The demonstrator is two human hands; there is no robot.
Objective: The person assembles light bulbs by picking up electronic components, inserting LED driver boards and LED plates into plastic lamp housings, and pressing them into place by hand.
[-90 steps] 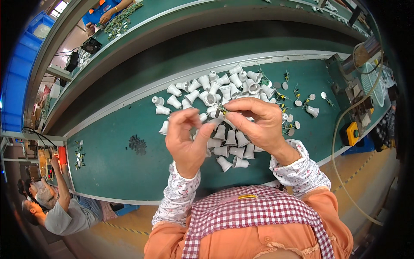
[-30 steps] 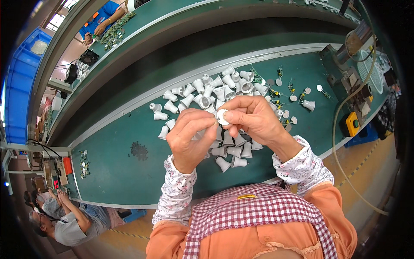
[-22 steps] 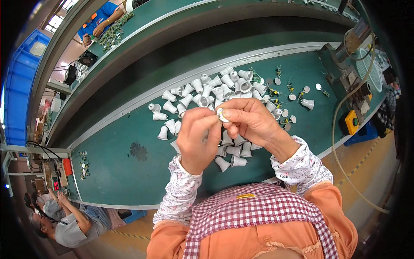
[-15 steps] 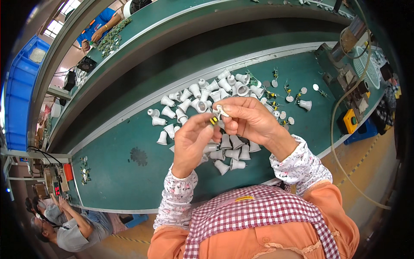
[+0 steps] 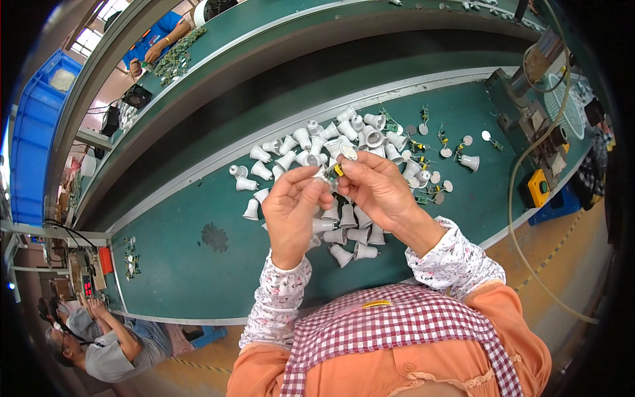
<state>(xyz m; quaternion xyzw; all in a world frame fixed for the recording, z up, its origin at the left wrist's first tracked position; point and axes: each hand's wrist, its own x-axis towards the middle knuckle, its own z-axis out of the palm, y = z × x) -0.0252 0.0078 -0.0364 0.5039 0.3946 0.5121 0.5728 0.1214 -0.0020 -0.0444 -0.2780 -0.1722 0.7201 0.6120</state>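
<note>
Over the middle of the bench, my right hand (image 5: 380,188) pinches a small circuit board (image 5: 339,170) with a yellow part and a round white disc (image 5: 348,153). My left hand (image 5: 296,208) has its thumb and fingers closed beside the board's other end. Something small and pale shows at those fingertips, too blurred to name. Below and around both hands lie many white cup-shaped lamp housings (image 5: 251,209). Several more boards with white discs (image 5: 444,152) are scattered on the bench to the right of the pile.
A green bench (image 5: 178,278) carries a metal press (image 5: 529,116) at its right, beside a yellow button box (image 5: 537,186). A hose (image 5: 512,218) hangs there. A raised shelf (image 5: 264,43) runs along the back. Co-workers sit far left (image 5: 119,344) and beyond the shelf (image 5: 155,43).
The board has turned: its yellow part moved from near my left fingertips into my right fingers, and the white disc now points up and away. My left hand has shifted slightly.
</note>
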